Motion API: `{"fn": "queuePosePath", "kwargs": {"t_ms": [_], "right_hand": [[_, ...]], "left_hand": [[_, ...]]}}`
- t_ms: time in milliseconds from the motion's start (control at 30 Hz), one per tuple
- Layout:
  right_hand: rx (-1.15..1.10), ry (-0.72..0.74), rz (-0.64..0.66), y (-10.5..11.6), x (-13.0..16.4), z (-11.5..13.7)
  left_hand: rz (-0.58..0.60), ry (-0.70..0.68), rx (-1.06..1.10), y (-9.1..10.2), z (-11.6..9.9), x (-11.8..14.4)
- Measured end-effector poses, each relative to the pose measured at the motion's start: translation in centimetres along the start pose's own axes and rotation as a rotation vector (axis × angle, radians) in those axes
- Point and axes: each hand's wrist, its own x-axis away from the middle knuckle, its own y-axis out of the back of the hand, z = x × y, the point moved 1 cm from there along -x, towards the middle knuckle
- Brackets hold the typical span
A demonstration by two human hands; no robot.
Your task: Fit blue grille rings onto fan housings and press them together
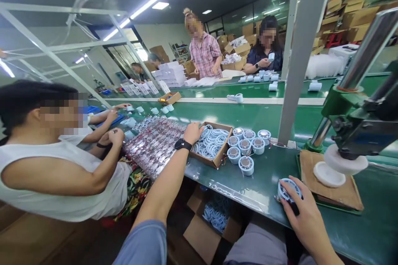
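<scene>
My left hand reaches to the left edge of a small cardboard box heaped with light blue plastic rings. Its fingers are bent down and closed at the rings; what they pinch, if anything, is hidden. Nearer to me on the right, my right hand grips a round light blue motor housing with a ring-shaped top, fingers and thumb on its sides. The housing rests on the green bench close to the front edge. Several similar housings with silver centres and thin red wires stand upright between the hands.
A green press with a white pad stands at right above a white round seat on cardboard. A grey post rises behind. Wired metal parts cover the bench at left, beside a seated co-worker. An open carton sits below.
</scene>
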Motion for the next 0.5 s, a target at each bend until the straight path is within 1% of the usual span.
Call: {"fn": "queuePosePath", "kwargs": {"t_ms": [33, 100, 167, 267, 333, 400, 467, 500], "right_hand": [[0.0, -0.005, -0.005, 0.0, 0.0, 0.0], [-0.005, -0.02, -0.022, -0.1, 0.1, 0.2], [-0.009, -0.03, -0.04, -0.2, 0.1, 0.4], [-0.014, -0.031, -0.06, -0.2, 0.2, 0.6], [-0.015, -0.025, -0.053, -0.1, 0.2, 0.5], [-0.017, -0.011, -0.024, -0.1, 0.2, 0.2], [-0.03, 0.001, -0.009, 0.0, 0.5, -0.1], [-0.044, -0.012, -0.02, 0.1, 0.7, -0.3]], "left_hand": [[0.023, -0.009, -0.028, -0.3, -0.4, -0.9], [0.055, -0.025, -0.075, -0.8, -0.7, -1.2], [0.064, -0.039, -0.105, -0.9, -0.5, -0.4], [0.041, -0.05, -0.123, -0.6, 0.4, 0.9], [0.004, -0.068, -0.121, -0.3, 0.8, 1.4], [-0.057, -0.111, -0.112, 0.0, 0.6, 2.2], [-0.142, -0.185, -0.092, 0.2, -0.3, 3.8], [-0.185, -0.239, -0.077, 0.2, -1.0, 5.1]]}}
